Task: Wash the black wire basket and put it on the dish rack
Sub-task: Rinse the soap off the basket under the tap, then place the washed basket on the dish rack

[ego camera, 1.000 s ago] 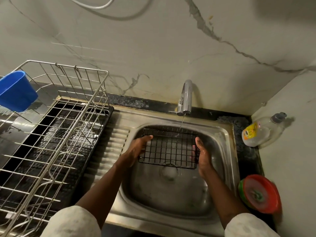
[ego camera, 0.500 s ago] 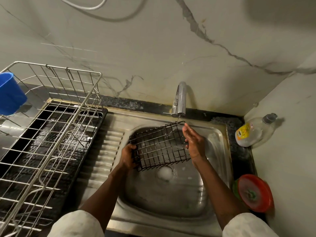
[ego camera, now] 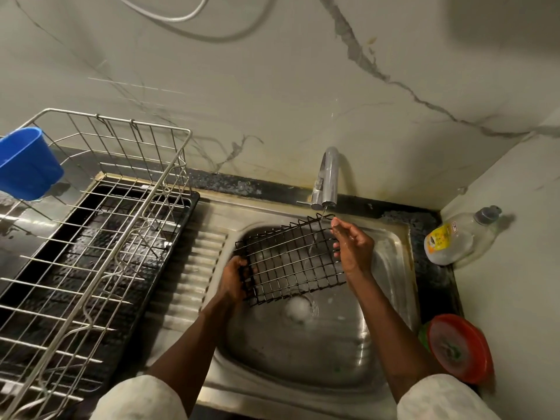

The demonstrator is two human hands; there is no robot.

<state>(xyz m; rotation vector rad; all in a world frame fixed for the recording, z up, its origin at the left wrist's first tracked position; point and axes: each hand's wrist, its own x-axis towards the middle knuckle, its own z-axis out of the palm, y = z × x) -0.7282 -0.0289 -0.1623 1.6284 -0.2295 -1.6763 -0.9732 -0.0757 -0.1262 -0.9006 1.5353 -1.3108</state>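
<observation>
The black wire basket (ego camera: 291,259) hangs tilted over the steel sink (ego camera: 391,247), its far right corner raised up under the tap (ego camera: 328,177), where a thin stream of water falls. My left hand (ego camera: 235,275) grips the basket's lower left edge, fingers curled through the wires. My right hand (ego camera: 353,245) lies against the basket's right edge with relaxed fingers, and whether they curl round the wire I cannot tell. The silver wire dish rack (ego camera: 100,225) stands to the left on a black drip tray (ego camera: 169,253).
A blue plastic cup (ego camera: 27,163) hangs on the rack's far left side. A soap bottle (ego camera: 454,237) lies in the right corner against the wall. A red and green round scrubber tub (ego camera: 459,348) sits on the right counter. The ribbed drainboard (ego camera: 191,283) lies between rack and sink.
The basket went from lying level in the sink to tilted, its right corner lifted under the tap. My left hand slid down to the lower left edge; my right hand rose with the right edge.
</observation>
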